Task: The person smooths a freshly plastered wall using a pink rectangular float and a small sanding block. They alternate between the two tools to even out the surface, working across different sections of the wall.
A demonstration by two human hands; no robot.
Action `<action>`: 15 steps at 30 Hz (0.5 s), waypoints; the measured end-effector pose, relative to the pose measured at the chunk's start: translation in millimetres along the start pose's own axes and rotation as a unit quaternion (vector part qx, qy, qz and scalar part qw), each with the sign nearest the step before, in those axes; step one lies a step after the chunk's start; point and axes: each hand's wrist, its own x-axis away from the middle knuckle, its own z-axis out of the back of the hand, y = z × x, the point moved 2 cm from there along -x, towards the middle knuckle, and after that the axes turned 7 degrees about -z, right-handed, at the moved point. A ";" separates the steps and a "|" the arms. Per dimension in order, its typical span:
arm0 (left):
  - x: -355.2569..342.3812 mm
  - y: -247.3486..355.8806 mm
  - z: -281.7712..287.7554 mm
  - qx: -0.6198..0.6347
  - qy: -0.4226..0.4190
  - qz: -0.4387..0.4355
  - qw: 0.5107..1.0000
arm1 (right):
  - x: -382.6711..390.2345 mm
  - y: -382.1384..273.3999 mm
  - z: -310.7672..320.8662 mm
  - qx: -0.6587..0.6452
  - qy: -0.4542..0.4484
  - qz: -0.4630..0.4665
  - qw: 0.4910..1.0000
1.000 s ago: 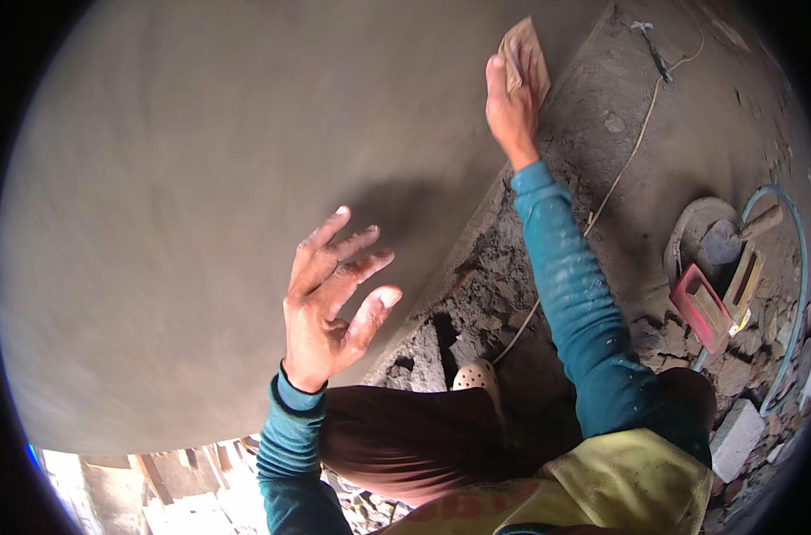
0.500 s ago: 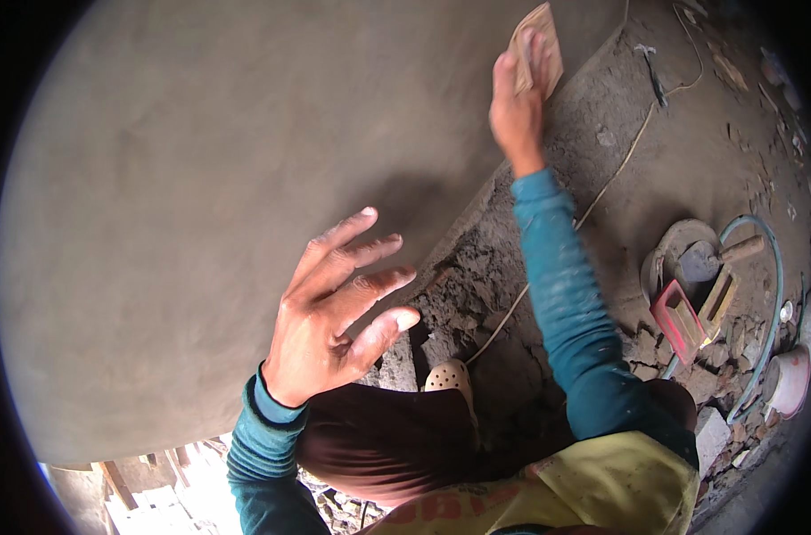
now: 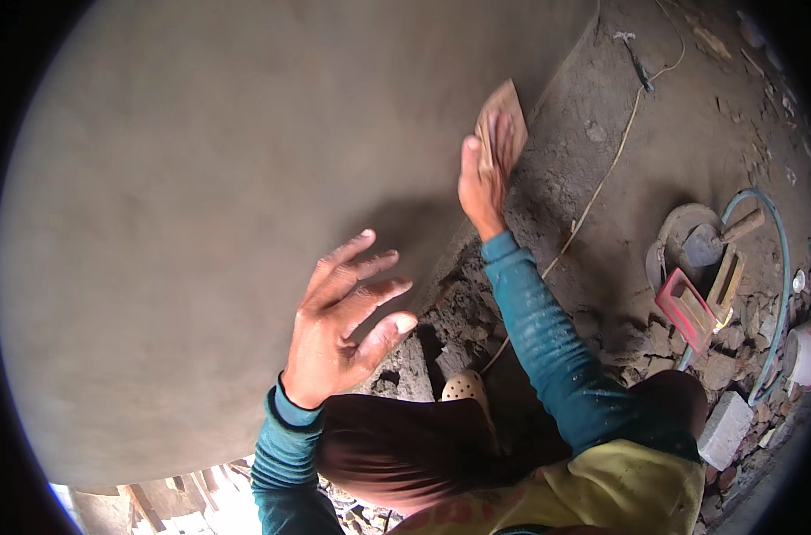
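Observation:
My right hand (image 3: 487,183) presses a flat tan pad (image 3: 512,105) to the smooth grey plastered wall (image 3: 173,223), close to the wall's lower edge. The pad is thin and straight-edged; its material is hard to make out. My left hand (image 3: 334,330) holds nothing. Its fingers are spread in front of the wall, and whether they touch it I cannot tell.
A round pan (image 3: 668,241) holds a trowel (image 3: 713,242), with a pink-red float (image 3: 686,308) and a wooden float (image 3: 724,281) leaning beside it. A blue hose (image 3: 784,267), a pale cord (image 3: 615,169), a pink-white bucket (image 3: 806,357) and a grey block (image 3: 724,430) lie among rubble.
My right hand has come down and left along the wall's edge, carrying the tan pad nearer to me. My left hand stays spread, nearly in place. The view has shifted slightly.

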 end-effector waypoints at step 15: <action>-11.2 16.0 -2.9 -0.001 -0.026 0.001 1.000 | 67.7 2.7 -17.5 -0.018 0.020 -0.005 1.000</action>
